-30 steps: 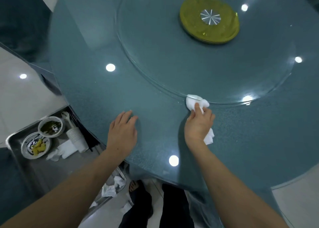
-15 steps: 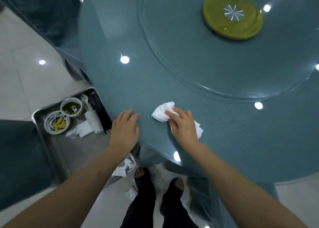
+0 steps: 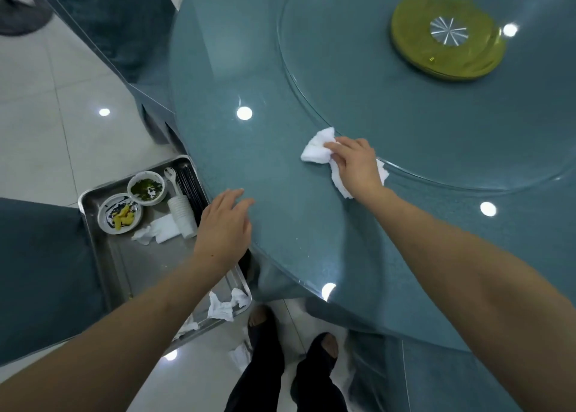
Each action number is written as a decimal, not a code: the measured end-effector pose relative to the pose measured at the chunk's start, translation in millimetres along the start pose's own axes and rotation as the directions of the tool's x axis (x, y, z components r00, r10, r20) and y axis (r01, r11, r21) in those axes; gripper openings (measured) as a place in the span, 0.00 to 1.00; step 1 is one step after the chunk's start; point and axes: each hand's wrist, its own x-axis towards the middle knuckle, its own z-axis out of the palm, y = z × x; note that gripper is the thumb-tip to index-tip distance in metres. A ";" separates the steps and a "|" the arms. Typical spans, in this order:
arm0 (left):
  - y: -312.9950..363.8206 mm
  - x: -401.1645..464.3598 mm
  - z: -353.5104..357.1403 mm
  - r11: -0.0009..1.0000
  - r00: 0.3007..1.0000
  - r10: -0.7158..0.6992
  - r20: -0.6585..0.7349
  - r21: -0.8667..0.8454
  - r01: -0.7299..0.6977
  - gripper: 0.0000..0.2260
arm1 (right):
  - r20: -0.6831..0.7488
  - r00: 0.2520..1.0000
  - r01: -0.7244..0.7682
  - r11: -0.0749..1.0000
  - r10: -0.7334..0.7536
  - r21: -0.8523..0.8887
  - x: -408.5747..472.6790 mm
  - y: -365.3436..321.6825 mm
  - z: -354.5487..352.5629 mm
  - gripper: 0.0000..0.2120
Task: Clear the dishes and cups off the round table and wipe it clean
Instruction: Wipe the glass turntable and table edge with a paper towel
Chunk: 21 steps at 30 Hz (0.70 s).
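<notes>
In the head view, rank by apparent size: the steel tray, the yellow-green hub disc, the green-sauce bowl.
1. Steel tray, largest, partly hidden by the left arm.
2. Yellow-green hub disc.
3. Green-sauce bowl, smallest.

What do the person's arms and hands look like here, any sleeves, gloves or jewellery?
Both forearms are bare up to the frame edge: no sleeves in view. The left hand and right hand have no gloves, and no rings, watch or wristband show. Nothing else is worn on them.

Bare forearms without sleeves, left hand, right hand, dark trousers, open-toed footwear
</notes>
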 end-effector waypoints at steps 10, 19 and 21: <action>1.9 -35.3 17.5 0.997 0.996 -0.081 0.048 0.006 0.081 0.16 | 0.179 0.967 0.153 0.976 -0.180 0.154 -103.9 -45.0 1.7 0.13; 34.0 -89.2 11.1 0.982 0.979 -0.187 0.079 0.022 0.186 0.17 | 0.545 0.712 0.215 0.876 -0.444 0.432 -174.4 -42.2 -56.4 0.12; 44.3 -92.5 9.0 0.981 0.978 -0.195 0.076 0.027 0.193 0.17 | 0.519 0.755 0.195 0.892 -0.402 0.408 -157.3 -29.7 -74.3 0.12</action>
